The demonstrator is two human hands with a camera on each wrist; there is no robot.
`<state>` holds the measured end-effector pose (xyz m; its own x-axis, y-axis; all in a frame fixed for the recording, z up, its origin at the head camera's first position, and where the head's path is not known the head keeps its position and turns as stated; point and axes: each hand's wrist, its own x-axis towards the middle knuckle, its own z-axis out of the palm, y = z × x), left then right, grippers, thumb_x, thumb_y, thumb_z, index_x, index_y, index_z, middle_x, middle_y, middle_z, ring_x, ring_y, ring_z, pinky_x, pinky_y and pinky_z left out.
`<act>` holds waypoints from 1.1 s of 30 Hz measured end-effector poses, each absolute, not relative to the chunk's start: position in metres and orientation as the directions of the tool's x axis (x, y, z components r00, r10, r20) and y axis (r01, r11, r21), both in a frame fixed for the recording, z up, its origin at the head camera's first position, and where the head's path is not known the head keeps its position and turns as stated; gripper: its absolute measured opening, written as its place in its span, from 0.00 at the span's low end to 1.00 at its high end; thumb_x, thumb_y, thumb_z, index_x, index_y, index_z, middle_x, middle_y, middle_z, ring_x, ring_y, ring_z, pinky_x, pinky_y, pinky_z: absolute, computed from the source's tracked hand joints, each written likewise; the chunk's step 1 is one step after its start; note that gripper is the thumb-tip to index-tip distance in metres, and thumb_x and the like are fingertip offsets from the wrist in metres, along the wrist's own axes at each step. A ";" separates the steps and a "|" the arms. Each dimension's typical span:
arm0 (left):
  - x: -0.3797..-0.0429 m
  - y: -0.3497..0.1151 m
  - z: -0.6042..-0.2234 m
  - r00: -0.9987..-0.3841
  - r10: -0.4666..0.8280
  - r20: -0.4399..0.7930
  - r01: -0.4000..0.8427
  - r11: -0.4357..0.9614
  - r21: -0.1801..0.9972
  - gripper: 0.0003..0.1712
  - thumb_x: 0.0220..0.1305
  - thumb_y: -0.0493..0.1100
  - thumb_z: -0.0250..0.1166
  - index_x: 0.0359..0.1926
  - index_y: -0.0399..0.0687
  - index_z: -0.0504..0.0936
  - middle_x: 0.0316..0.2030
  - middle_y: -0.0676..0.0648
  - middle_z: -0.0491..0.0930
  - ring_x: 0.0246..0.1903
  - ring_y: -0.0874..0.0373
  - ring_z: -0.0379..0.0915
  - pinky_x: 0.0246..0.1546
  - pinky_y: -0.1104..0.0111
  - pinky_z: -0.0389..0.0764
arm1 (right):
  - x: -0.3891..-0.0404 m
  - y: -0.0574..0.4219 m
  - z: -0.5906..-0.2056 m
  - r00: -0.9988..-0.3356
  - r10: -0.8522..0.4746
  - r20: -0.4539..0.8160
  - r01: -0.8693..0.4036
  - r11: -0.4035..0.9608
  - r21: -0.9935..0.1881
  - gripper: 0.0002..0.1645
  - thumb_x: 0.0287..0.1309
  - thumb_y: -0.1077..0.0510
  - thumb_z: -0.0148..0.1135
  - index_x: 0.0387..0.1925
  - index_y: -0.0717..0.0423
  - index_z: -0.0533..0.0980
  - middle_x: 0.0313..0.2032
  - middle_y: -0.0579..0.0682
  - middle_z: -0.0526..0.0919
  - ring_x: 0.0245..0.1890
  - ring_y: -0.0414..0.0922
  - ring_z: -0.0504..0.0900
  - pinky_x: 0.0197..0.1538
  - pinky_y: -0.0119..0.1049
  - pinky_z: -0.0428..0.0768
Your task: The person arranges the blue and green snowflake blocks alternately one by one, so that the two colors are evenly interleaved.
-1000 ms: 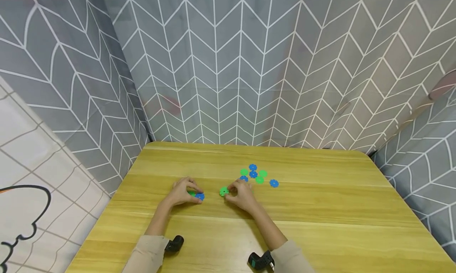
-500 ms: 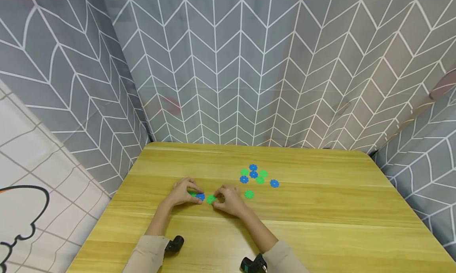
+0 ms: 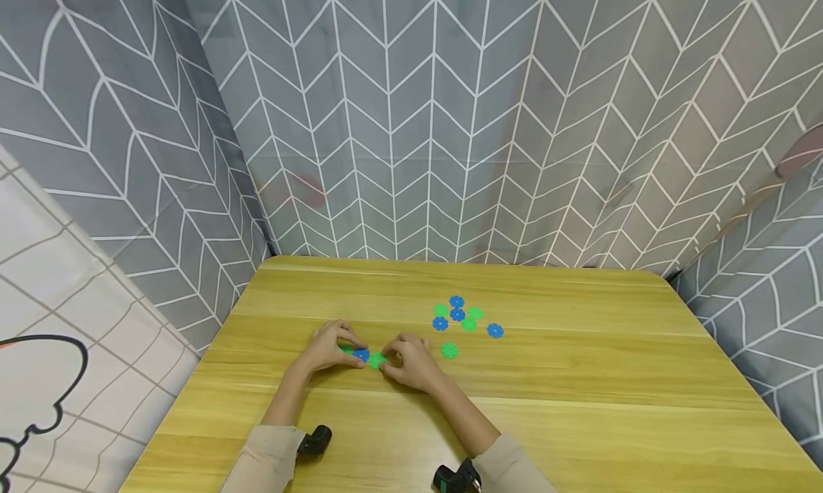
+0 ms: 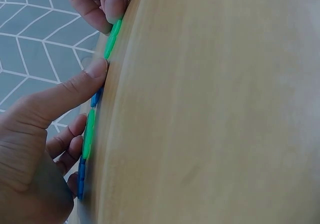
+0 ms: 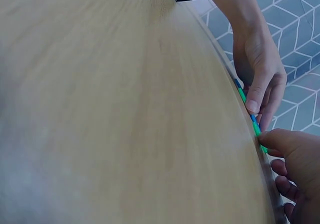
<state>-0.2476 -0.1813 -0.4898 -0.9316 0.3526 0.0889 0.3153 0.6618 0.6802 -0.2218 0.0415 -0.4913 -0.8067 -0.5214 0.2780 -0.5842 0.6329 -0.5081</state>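
Wooden counter (image 3: 579, 379): your left hand (image 3: 328, 348) pinches the blue disc (image 3: 361, 354), right hand (image 3: 411, 362) the green disc (image 3: 376, 361). Likely light, stiff, thin plastic; hold them by the rims.

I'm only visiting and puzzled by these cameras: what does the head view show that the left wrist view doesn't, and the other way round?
Only the head view shows the loose pile of blue and green discs, a single green disc apart from it, and the patterned curtain behind. Only the left wrist view shows, edge-on, the discs lined up flat in a row, with the left thumb pressing on them. Both show the wooden table, the left hand and the right hand bringing a green disc to the row.
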 end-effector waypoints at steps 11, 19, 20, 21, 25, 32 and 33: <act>-0.248 -0.182 -0.491 -0.931 0.354 0.092 0.320 0.667 0.673 0.18 0.35 0.50 0.80 0.32 0.52 0.89 0.39 0.51 0.74 0.45 0.50 0.66 0.46 0.54 0.56 | -0.222 0.057 -0.494 -0.816 -0.472 0.334 -0.576 0.617 -0.536 0.17 0.52 0.55 0.69 0.42 0.59 0.80 0.36 0.49 0.79 0.39 0.46 0.75 0.45 0.41 0.61; -0.250 -0.184 -0.493 -0.928 0.357 0.101 0.326 0.654 0.682 0.18 0.34 0.55 0.80 0.30 0.56 0.89 0.39 0.53 0.74 0.46 0.51 0.65 0.46 0.55 0.56 | -0.233 0.109 -0.491 -0.900 -0.292 0.325 -0.432 0.700 -0.568 0.19 0.47 0.54 0.71 0.41 0.59 0.81 0.36 0.50 0.79 0.42 0.50 0.74 0.44 0.48 0.60; -0.250 -0.184 -0.493 -0.928 0.359 0.103 0.328 0.654 0.682 0.18 0.34 0.55 0.80 0.30 0.56 0.89 0.39 0.53 0.74 0.45 0.51 0.65 0.46 0.55 0.55 | -0.233 0.115 -0.491 -0.910 -0.272 0.314 -0.409 0.714 -0.568 0.19 0.47 0.53 0.72 0.40 0.58 0.81 0.36 0.50 0.78 0.43 0.51 0.73 0.44 0.50 0.60; -0.248 -0.183 -0.490 -0.927 0.363 0.094 0.326 0.659 0.678 0.17 0.35 0.50 0.80 0.31 0.53 0.89 0.40 0.50 0.75 0.46 0.50 0.66 0.46 0.54 0.56 | -0.233 0.121 -0.491 -0.918 -0.256 0.303 -0.390 0.726 -0.566 0.19 0.47 0.53 0.72 0.40 0.58 0.81 0.37 0.50 0.78 0.45 0.52 0.72 0.45 0.51 0.59; -0.248 -0.184 -0.490 -0.928 0.361 0.088 0.319 0.655 0.685 0.17 0.35 0.50 0.80 0.31 0.53 0.89 0.40 0.50 0.75 0.46 0.49 0.66 0.47 0.54 0.56 | -0.232 0.136 -0.492 -0.933 -0.232 0.275 -0.351 0.757 -0.551 0.16 0.47 0.52 0.72 0.37 0.57 0.82 0.37 0.50 0.77 0.46 0.54 0.71 0.44 0.51 0.58; -0.248 -0.183 -0.490 -0.929 0.359 0.089 0.318 0.653 0.687 0.16 0.36 0.49 0.80 0.31 0.53 0.89 0.41 0.50 0.75 0.47 0.49 0.66 0.47 0.52 0.55 | -0.230 0.145 -0.487 -0.940 -0.250 0.232 -0.339 0.757 -0.558 0.23 0.44 0.47 0.74 0.40 0.57 0.82 0.37 0.49 0.77 0.43 0.51 0.72 0.48 0.56 0.58; -0.248 -0.183 -0.490 -0.929 0.359 0.088 0.317 0.652 0.689 0.17 0.35 0.49 0.80 0.31 0.53 0.89 0.41 0.49 0.75 0.47 0.48 0.66 0.47 0.52 0.55 | -0.230 0.147 -0.487 -0.944 -0.247 0.220 -0.330 0.762 -0.558 0.24 0.43 0.47 0.74 0.40 0.58 0.82 0.36 0.49 0.77 0.42 0.50 0.72 0.49 0.57 0.58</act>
<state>-0.2477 -0.1832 -0.4899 -0.9292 0.3589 0.0881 0.3170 0.6517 0.6890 -0.2298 0.1466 -0.4867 -0.9436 -0.2472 0.2204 -0.3298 0.7617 -0.5577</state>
